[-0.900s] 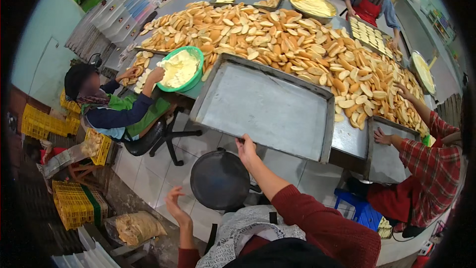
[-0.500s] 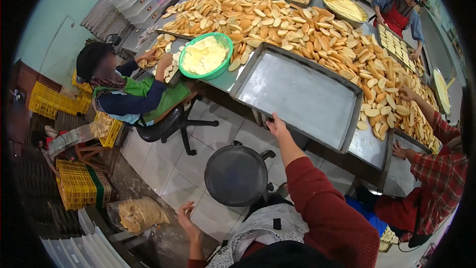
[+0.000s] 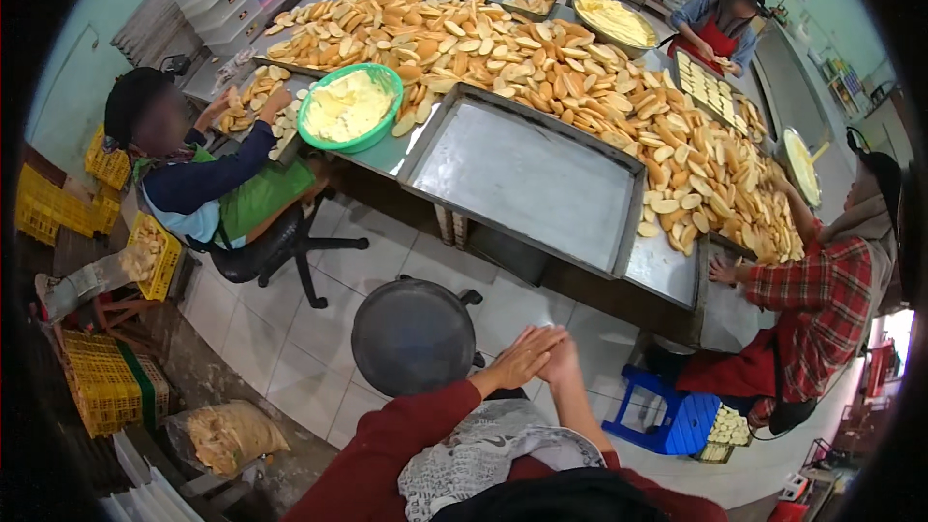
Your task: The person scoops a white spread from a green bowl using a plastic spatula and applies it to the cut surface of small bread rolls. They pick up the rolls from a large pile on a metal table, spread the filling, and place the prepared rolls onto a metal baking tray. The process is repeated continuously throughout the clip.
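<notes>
My left hand [image 3: 519, 358] and my right hand [image 3: 564, 364] are brought together in front of my apron, palm against palm. The left fingers lie outstretched across the right hand, whose fingers are partly covered. I see nothing held in either one. Beyond them, a large bare metal tray [image 3: 522, 188] rests on the table edge, apart from my hands. Nearest on the left is the round black seat of a stool [image 3: 413, 336]. A green basin [image 3: 394, 121] of pale yellow cream stands beside the tray, before a heap of sliced bread pieces [image 3: 503, 53].
A seated person in a green apron [image 3: 242, 195] works at the left. Another in a plaid shirt [image 3: 807, 280] sits at the right, near a blue stool [image 3: 686, 422]. A third person [image 3: 715, 34] stands at the far right. Yellow crates [image 3: 106, 377] and a bread bag [image 3: 232, 435] lie left.
My right hand has left the tray's near edge and drawn back toward me. My left hand has come up from the lower left to meet it. The whole view has shifted rightward.
</notes>
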The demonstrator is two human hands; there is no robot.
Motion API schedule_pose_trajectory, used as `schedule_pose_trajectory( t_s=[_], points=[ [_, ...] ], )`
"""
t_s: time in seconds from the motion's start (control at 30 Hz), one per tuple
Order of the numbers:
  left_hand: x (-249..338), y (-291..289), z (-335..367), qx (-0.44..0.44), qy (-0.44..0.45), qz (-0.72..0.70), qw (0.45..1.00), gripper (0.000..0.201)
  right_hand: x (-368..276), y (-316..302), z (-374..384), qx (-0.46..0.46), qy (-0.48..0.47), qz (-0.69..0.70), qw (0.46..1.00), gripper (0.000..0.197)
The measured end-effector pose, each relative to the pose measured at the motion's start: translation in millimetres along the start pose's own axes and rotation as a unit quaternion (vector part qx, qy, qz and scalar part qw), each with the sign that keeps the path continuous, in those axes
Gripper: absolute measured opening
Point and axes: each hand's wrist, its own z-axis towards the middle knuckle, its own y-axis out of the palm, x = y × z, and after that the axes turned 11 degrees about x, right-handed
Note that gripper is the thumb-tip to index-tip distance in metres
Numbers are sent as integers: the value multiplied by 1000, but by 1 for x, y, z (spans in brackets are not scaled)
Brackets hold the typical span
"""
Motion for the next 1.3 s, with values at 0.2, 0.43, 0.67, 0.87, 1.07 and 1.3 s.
schedule_pose_trajectory(
  t_s=[0.2,0.43,0.67,0.87,1.07,1.3],
  points=[
    [24,85,13,-41,-531,-537,654,63,21,-67,-34,203,-631,-636,395,57],
    [91,87,54,-147,-104,-299,937,61,-38,-78,-65,105,-367,30,924,64],
    [52,-37,74,-166,-76,203,962,55,-76,-3,-76,-145,-141,-154,967,64],
    [-73,-123,29,-20,-451,176,875,60,-119,94,-46,-9,-250,-356,900,47],
    [-141,-188,75,7,-515,434,739,50,-52,244,-55,-328,-320,-704,542,27],
    [-113,-275,144,7,-549,547,632,42,23,313,-119,-539,-449,-672,238,21]
  ],
)
